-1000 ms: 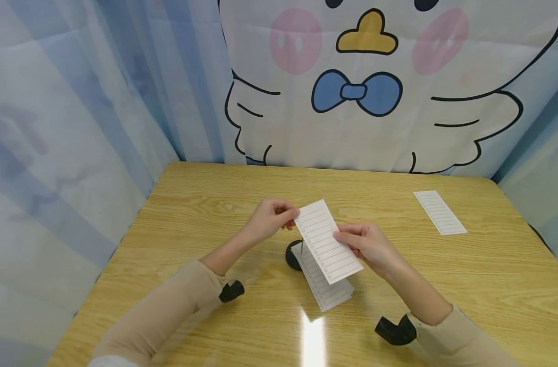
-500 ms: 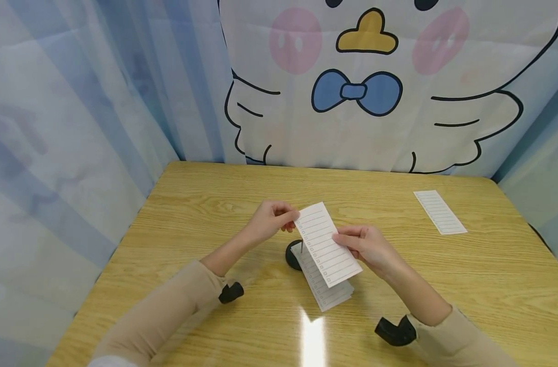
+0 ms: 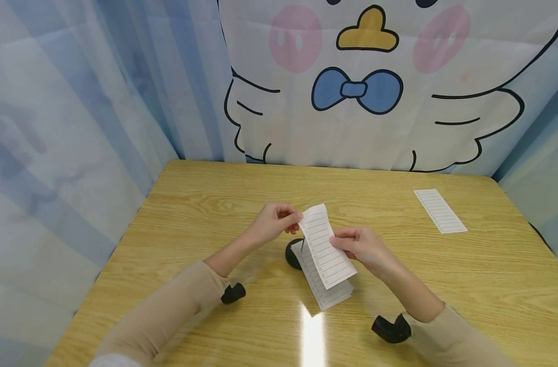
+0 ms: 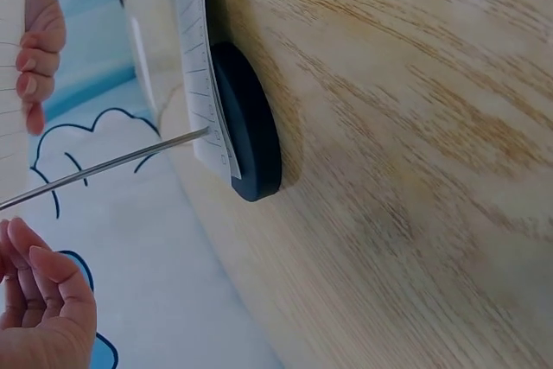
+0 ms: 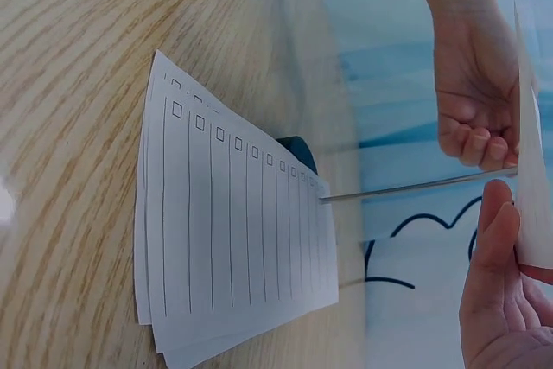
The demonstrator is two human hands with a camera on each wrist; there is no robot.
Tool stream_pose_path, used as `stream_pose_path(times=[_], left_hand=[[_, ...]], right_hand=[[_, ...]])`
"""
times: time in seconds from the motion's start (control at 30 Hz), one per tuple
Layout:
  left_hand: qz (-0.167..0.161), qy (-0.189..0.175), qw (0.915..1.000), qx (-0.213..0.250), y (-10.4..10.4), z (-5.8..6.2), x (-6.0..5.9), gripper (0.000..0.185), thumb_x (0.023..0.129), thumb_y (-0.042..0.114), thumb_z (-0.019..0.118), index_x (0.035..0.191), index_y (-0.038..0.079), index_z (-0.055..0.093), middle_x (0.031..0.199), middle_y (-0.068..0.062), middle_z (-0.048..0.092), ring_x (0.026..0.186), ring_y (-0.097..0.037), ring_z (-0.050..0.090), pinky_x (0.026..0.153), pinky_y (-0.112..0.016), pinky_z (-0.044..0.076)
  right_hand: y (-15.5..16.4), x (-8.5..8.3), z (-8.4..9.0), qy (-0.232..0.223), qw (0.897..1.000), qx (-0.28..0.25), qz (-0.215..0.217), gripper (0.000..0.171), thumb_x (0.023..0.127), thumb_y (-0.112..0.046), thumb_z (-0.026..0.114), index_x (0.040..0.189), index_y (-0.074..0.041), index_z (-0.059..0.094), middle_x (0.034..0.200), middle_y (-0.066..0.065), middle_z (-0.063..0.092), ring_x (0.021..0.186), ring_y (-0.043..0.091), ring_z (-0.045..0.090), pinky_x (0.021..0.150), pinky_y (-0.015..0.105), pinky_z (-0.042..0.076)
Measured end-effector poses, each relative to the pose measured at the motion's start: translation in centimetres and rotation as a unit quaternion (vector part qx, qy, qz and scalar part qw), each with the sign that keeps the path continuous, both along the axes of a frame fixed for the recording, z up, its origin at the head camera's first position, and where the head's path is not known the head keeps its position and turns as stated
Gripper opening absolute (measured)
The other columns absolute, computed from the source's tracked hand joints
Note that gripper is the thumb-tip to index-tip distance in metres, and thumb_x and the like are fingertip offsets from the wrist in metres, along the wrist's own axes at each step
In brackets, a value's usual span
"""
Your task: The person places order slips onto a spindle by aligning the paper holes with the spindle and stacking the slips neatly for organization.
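A lined checklist slip (image 3: 325, 252) hangs tilted between both hands, bowed along its length. My left hand (image 3: 280, 220) pinches its upper left corner, while the thumb and fingers of my right hand (image 3: 364, 247) pinch its right edge. Below is a paper spike with a round black base (image 4: 255, 127) and a thin metal rod (image 4: 112, 162). Several similar slips (image 5: 246, 231) are threaded on the rod, low against the base. In the right wrist view the rod's upper end meets the held slip (image 5: 534, 187) close to the left fingertips; its tip is hidden.
Another lined slip (image 3: 440, 211) lies flat at the back right of the wooden table (image 3: 214, 193). Curtains and a cartoon-printed cloth (image 3: 352, 132) hang behind the table. Black wrist mounts (image 3: 392, 329) stick out from both sleeves.
The held slip has come slightly down and now bows more. My right hand has shifted a little left and down, and my left hand slightly right.
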State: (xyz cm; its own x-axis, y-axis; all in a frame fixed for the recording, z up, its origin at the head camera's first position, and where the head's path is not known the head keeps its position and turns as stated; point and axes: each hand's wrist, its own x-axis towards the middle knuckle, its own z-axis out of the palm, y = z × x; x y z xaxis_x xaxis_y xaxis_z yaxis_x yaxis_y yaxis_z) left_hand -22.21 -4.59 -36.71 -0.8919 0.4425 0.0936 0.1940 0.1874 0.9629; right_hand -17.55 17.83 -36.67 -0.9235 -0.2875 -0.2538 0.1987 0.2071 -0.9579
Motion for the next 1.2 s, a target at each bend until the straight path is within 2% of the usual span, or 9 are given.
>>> stream_pose_path(times=[0.17,0.47,0.6,0.73,0.77,0.97,1.0,1.2], left_hand=[[-0.001,-0.005,1.0,0.006,0.1,0.0,0.1,0.018,0.09,0.008,0.058,0.087,-0.009,0.063,0.067,-0.009,0.061,0.057,-0.009,0.056,0.058,-0.026,0.05],[-0.017,-0.005,0.9998,0.007,0.1,-0.2,0.2,0.018,0.09,0.008,0.057,0.085,-0.01,0.062,0.066,-0.011,0.06,0.059,-0.016,0.058,0.059,-0.027,0.05],[-0.018,-0.009,0.9997,-0.012,-0.2,-0.9,0.1,0.019,0.09,0.009,0.057,0.085,-0.009,0.063,0.067,-0.013,0.06,0.059,-0.012,0.056,0.063,-0.036,0.051],[-0.019,-0.01,0.9987,-0.046,-0.4,-2.0,-0.2,0.018,0.09,0.01,0.057,0.086,-0.007,0.065,0.068,-0.015,0.061,0.059,-0.013,0.055,0.066,-0.046,0.049],[-0.022,-0.008,0.9983,-0.053,-0.4,-2.4,-0.2,0.018,0.09,0.009,0.057,0.086,-0.007,0.065,0.068,-0.015,0.061,0.059,-0.018,0.056,0.065,-0.047,0.049],[-0.022,-0.016,0.9926,-0.118,-0.5,-4.0,-0.4,0.017,0.088,0.011,0.06,0.08,-0.003,0.066,0.064,-0.009,0.06,0.058,-0.017,0.054,0.054,-0.024,0.045],[-0.02,-0.018,0.9911,-0.13,-0.4,-4.2,-0.4,0.016,0.088,0.011,0.06,0.079,-0.002,0.066,0.064,-0.008,0.06,0.057,-0.013,0.052,0.052,-0.021,0.043],[-0.016,-0.019,0.9856,-0.167,-0.2,-5.0,-0.4,0.016,0.085,0.01,0.063,0.075,-0.001,0.064,0.059,-0.002,0.055,0.053,-0.008,0.047,0.048,-0.017,0.037]], right_hand=[[0.0,-0.1,-0.4,0.001,1.0,0.003,0.005,0.037,0.09,-0.006,0.055,0.114,0.021,0.049,0.092,0.007,0.066,0.077,0.008,0.062,0.068,0.025,0.051],[-0.1,0.0,-1.0,-0.008,0.999,0.032,-0.003,0.038,0.091,-0.009,0.055,0.117,0.018,0.05,0.097,0.012,0.066,0.079,0.008,0.061,0.07,0.025,0.05],[0.0,0.0,-1.3,-0.011,0.998,0.055,-0.011,0.04,0.091,-0.01,0.055,0.119,0.017,0.049,0.099,0.013,0.065,0.079,0.007,0.06,0.07,0.024,0.05],[0.2,0.1,-1.9,-0.007,0.996,0.084,-0.014,0.042,0.09,-0.012,0.057,0.12,0.016,0.049,0.098,0.013,0.066,0.075,0.007,0.059,0.067,0.025,0.049],[0.3,0.1,-2.1,-0.004,0.996,0.091,-0.013,0.042,0.089,-0.012,0.058,0.119,0.015,0.05,0.097,0.013,0.067,0.074,0.007,0.059,0.065,0.024,0.049],[0.4,0.0,-3.4,0.014,0.991,0.13,0.006,0.035,0.088,-0.009,0.059,0.114,0.015,0.054,0.092,0.016,0.068,0.072,0.009,0.059,0.062,0.025,0.049],[0.5,0.0,-3.6,0.014,0.99,0.138,0.01,0.034,0.088,-0.009,0.059,0.113,0.014,0.054,0.091,0.015,0.068,0.073,0.01,0.06,0.062,0.025,0.049],[0.5,0.1,-4.6,0.034,0.984,0.17,0.032,0.03,0.087,-0.011,0.061,0.108,0.011,0.056,0.083,0.01,0.067,0.074,0.013,0.061,0.065,0.026,0.049]])
